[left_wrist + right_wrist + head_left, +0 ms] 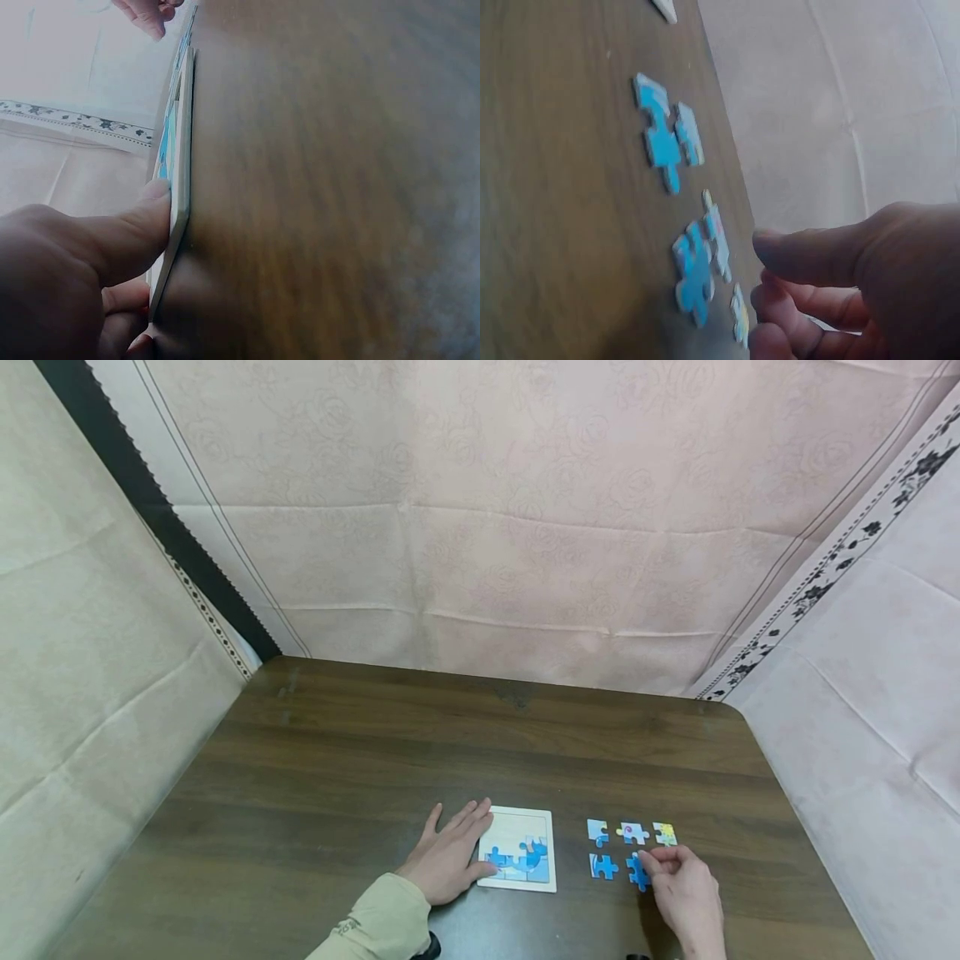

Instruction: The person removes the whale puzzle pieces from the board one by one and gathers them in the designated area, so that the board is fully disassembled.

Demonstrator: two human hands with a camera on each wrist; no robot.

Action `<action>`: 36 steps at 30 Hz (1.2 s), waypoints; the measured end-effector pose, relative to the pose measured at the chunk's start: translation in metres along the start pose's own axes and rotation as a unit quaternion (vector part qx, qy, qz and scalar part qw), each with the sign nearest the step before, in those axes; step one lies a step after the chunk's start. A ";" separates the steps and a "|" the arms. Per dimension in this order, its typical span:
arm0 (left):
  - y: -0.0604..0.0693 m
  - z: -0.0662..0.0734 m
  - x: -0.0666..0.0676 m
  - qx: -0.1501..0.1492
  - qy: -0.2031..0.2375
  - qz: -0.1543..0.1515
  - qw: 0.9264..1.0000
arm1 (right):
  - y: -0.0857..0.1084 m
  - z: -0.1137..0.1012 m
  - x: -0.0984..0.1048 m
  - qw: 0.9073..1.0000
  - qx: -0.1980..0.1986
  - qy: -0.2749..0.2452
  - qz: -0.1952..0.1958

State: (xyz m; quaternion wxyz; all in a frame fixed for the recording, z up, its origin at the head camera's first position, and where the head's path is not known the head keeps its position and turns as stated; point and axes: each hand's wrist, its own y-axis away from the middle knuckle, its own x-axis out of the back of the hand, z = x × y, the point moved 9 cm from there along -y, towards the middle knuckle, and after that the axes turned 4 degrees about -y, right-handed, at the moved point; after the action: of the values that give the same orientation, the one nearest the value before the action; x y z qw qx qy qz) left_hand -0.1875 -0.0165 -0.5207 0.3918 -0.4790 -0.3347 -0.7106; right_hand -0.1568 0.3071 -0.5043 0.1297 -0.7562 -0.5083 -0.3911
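Observation:
A square puzzle board (pixel 525 812) with a pale frame lies on the table, blue pieces (pixel 534 862) fitted along its lower part. My left hand (pixel 448 865) rests at the board's left side, fingers spread; in the left wrist view its thumb (pixel 142 217) presses on the board's edge. Right of the board, several loose jigsaw pieces lie in two rows. My right hand (pixel 686 891) is over the lower right blue jigsaw piece (pixel 637 872), partly hiding it. In the right wrist view this piece (pixel 695 277) lies apart from the fingertips, and nothing shows between thumb and fingers.
Other loose pieces are a blue one (pixel 603 866), a blue-and-yellow one (pixel 597 832), a pale one (pixel 633 833) and a yellow one (pixel 664 833). A small dark object (pixel 637 957) shows at the bottom edge. Pale cloth (pixel 525 527) hangs around the brown wooden table (pixel 375 735).

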 end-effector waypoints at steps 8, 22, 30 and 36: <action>0.001 0.000 -0.001 0.001 0.003 -0.004 1.000 | 0.008 -0.026 -0.012 0.998 0.059 -0.011 -0.013; 0.001 0.001 0.002 -0.001 0.002 0.001 1.000 | 0.024 -0.078 -0.053 0.983 0.184 -0.010 -0.020; -0.001 0.000 0.000 0.001 -0.004 -0.004 1.000 | 0.032 -0.094 -0.085 0.967 0.235 0.055 -0.083; -0.001 0.000 0.001 0.000 -0.006 -0.003 1.000 | 0.034 -0.101 -0.091 0.962 0.257 0.072 -0.067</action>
State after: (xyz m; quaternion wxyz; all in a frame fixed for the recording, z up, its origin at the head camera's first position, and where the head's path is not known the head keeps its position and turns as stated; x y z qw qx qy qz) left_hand -0.1882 -0.0158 -0.5201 0.3875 -0.4823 -0.3388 -0.7088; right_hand -0.1897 0.1709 -0.4968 0.3288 -0.6314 -0.6307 -0.3088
